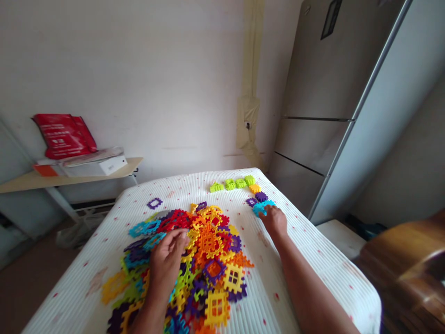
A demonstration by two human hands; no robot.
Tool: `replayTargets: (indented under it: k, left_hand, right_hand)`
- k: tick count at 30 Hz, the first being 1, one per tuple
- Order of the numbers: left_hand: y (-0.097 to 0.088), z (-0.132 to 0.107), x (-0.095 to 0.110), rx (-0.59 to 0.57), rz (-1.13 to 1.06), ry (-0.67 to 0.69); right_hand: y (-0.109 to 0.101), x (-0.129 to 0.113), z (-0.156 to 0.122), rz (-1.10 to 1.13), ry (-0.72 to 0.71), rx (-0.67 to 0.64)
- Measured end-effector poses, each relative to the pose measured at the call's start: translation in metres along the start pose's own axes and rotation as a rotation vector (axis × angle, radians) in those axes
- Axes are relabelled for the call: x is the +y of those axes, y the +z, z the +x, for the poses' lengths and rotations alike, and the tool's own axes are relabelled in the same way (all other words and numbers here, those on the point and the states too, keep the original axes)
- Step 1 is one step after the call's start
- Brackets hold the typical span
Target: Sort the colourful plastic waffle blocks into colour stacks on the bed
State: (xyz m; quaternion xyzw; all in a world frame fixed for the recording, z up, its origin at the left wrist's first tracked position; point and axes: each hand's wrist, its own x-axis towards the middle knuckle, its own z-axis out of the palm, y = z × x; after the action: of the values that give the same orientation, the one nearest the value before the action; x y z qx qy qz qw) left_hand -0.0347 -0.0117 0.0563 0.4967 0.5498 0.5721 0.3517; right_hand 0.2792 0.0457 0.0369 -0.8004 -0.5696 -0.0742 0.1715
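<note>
A heap of colourful plastic interlocking building pieces [208,242] lies on the table. My left hand [168,253] is over the heap's left middle, its fingers curled in towards the thumb beside red pieces [177,219]. Whether a piece is between those fingertips is hidden. On the right, my right hand [275,220] has its fingers closed at the edge of light blue pieces [260,207], which rest on the table. Just beyond them are purple pieces [261,197], then a yellow-orange piece [255,188] and green pieces [231,184] in a row at the far edge.
A white quilted cloth [299,246] covers the table. One purple frame piece [154,203] lies apart at the back left. A fridge [313,106] stands right of the table. Leftwards, a side table [134,164] bears a red bag [62,135] and boxes [111,164].
</note>
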Motion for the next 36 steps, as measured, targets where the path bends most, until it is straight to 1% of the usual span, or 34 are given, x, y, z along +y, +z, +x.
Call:
replayTargets:
  k: [2,7,17,27,36]
  left_hand:
    - [0.0003,0.0000,0.0017,0.002,0.004,0.000]
    - [0.0016,-0.0005,0.0059,0.013,0.013,0.010]
    - [0.0014,-0.0012,0.0071,0.011,0.014,0.034]
    - [0.0019,-0.0009,0.0080,0.015,0.013,-0.003]
    - [0.0003,-0.0002,0.0042,0.005,0.027,0.028]
  right_hand:
    - [-0.0015,-0.0019,-0.0008,-0.017,0.007,-0.030]
    - [-0.0030,-0.0043,-0.0018,-0.024,0.000,-0.054]
    - [0.0013,-0.0035,-0.0012,-0.012,-0.020,-0.063]
    - [0.0056,-0.0007,-0.0006,0.031,-0.056,-0.029]
    - [0.0014,-0.0055,-0.0036,-0.010,-0.037,-0.059]
